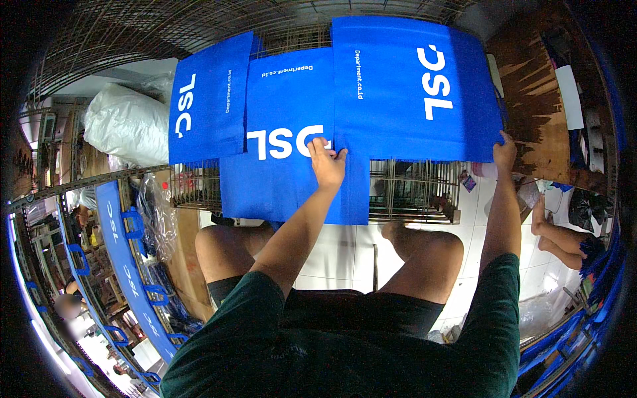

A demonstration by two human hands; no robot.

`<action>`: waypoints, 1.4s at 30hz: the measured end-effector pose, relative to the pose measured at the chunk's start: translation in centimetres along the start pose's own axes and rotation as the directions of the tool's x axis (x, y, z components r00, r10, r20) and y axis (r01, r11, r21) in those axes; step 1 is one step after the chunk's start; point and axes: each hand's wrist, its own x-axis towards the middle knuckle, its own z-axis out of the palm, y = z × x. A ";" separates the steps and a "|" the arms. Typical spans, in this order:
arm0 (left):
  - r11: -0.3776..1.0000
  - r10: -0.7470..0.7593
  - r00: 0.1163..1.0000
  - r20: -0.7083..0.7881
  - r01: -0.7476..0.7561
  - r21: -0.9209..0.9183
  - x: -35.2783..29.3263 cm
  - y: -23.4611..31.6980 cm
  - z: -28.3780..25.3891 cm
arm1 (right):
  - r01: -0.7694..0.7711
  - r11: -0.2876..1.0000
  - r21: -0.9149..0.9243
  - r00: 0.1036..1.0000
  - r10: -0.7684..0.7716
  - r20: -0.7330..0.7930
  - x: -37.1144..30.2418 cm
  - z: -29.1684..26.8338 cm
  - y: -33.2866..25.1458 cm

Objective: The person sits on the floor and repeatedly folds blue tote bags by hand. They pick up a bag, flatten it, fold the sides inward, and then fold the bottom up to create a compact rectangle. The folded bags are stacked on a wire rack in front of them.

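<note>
Three flat blue fabric panels with white print lie overlapping on a wire rack in front of me. The right panel (398,86) lies over the edge of the middle panel (285,182), which hangs past the rack's near side. The left panel (206,99) lies turned sideways. My left hand (328,164) rests on the middle panel beside the right panel's near left corner, thumb and fingers apart. At the right panel's near right corner, my right hand (504,152) has its fingers closed on the edge. Its fingertips are partly hidden.
The wire rack (411,192) stands above a white tiled floor (332,265). A white plastic sack (126,123) sits to the left, and a worn wooden board (531,99) stands to the right. Another person's bare legs (561,242) show at the right. Blue printed fabric (123,252) hangs at the left.
</note>
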 end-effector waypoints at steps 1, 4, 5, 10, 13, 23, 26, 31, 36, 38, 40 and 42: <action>1.000 0.008 1.000 0.000 -0.008 0.006 0.0 -0.1 0.0 | -0.006 1.000 0.002 1.000 0.006 0.007 0.0 -0.1 -0.4; 0.998 0.059 0.998 -0.005 -0.059 0.005 0.2 0.1 0.0 | 0.051 0.998 0.041 0.999 -0.051 0.000 0.4 0.9 1.5; 0.997 0.081 0.997 -0.007 -0.081 0.002 0.2 0.2 0.0 | 0.052 0.998 0.021 0.999 -0.052 -0.001 0.5 1.0 2.0; 0.972 0.158 0.987 -0.041 -0.148 0.181 0.1 0.2 -0.9 | 0.006 1.000 -0.007 1.000 -0.006 -0.014 -1.4 -1.1 -2.3; 0.949 0.215 0.977 -0.011 -0.206 0.239 -0.1 2.1 -2.5 | -0.048 0.995 -0.092 0.987 0.034 -0.155 -4.0 -2.9 -4.1; 0.435 0.342 0.939 -0.040 -0.195 -0.879 16.3 26.4 -21.1 | -0.081 0.901 0.426 0.993 0.112 -0.048 -28.5 -10.7 -5.8; 0.148 0.358 0.933 -0.029 -0.087 -0.985 19.7 35.5 -26.4 | -0.199 0.837 0.510 0.980 0.186 0.076 -35.8 -14.4 -9.7; -0.043 0.630 0.765 0.130 0.202 -0.978 27.7 36.2 -31.8 | -0.218 0.830 0.513 0.974 0.220 0.058 -37.3 -16.8 -10.6; 0.143 0.242 0.970 -0.018 -0.054 -0.988 19.6 36.0 -30.1 | -0.174 0.849 0.499 0.977 0.212 -0.021 -39.0 -16.2 -8.0; 0.093 0.148 0.989 -0.007 -0.021 -0.995 15.9 34.1 -29.7 | -0.189 0.828 0.528 0.971 0.239 -0.029 -39.8 -16.4 -7.9; 0.053 0.203 0.979 -0.001 -0.012 -0.999 12.3 30.1 -29.8 | -0.162 0.860 0.485 0.976 0.213 -0.052 -40.6 -16.6 -7.6; 0.048 0.167 0.986 0.023 0.015 -0.999 7.3 26.6 -28.9 | -0.170 0.865 0.472 0.972 0.226 -0.063 -40.7 -15.8 -6.6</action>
